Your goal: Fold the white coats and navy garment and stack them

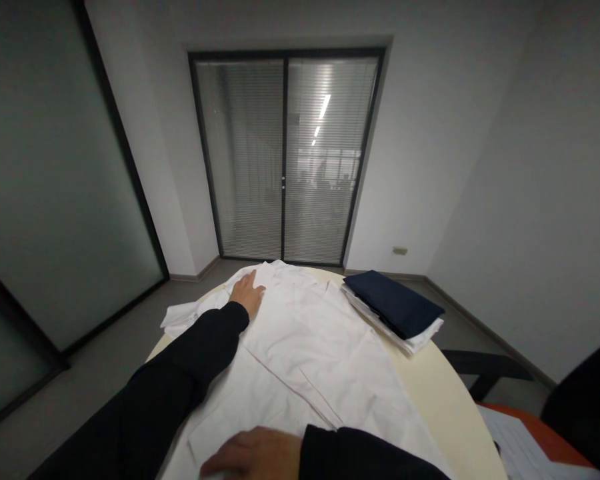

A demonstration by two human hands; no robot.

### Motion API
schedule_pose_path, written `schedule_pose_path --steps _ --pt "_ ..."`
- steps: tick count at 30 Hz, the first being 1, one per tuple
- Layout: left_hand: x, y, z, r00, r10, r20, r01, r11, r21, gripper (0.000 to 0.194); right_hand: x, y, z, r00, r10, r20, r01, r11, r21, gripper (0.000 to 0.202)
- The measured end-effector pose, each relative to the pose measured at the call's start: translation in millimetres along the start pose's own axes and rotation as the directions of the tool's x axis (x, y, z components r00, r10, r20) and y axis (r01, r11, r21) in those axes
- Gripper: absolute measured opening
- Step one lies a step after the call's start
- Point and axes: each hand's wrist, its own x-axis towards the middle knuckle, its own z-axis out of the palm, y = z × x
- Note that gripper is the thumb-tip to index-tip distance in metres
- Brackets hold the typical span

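Note:
A white shirt (325, 340) lies spread over the round table, lightly wrinkled, with its far end near the table's back edge. Part of it, like a sleeve, sticks out past the left edge. My left hand (249, 293) rests on the upper left of the shirt, fingers apart and laid on the cloth. Close to me, my right hand (255, 453) is low over the near part of the shirt, its fingers pointing left; the lower frame edge cuts off the fingertips. A long crease runs diagonally across the cloth between both hands.
On the right of the cream tabletop (430, 380) sits a folded stack, dark blue cloth (395, 300) over white cloth (420, 340). Beyond are a black chair (590, 400), an orange surface (560, 440) with papers (517, 437), and a glass door (285, 160) with blinds.

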Motion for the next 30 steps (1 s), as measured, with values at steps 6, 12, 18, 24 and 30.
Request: schedule_pose_path --steps 6,12,18,24,30 --pt "20 -37 18.2 0.973 -0.227 -0.044 0.210 0.946 -0.249 0.029 -41 13 -27 0.911 0.413 0.014 -0.412 0.904 0.113 0.087" --pt "26 -57 19.0 0.912 -0.395 -0.108 0.326 0.859 -0.394 0.037 -50 24 -21 0.824 0.550 0.140 -0.567 0.807 0.164 0.120" --pt "20 -70 23.2 0.883 -0.467 -0.041 0.396 0.791 -0.466 0.039 -77 38 -40 0.620 0.748 0.238 -0.785 0.598 0.163 0.136" --pt "15 -68 25.9 0.903 -0.418 -0.104 0.331 0.827 -0.454 0.042 -122 58 -68 0.448 0.884 0.134 -0.894 0.440 0.090 0.102" --pt "10 -63 20.4 0.927 -0.323 -0.191 0.225 0.887 -0.403 0.044 -148 70 -49 0.401 0.896 0.189 -0.915 0.399 0.049 0.108"
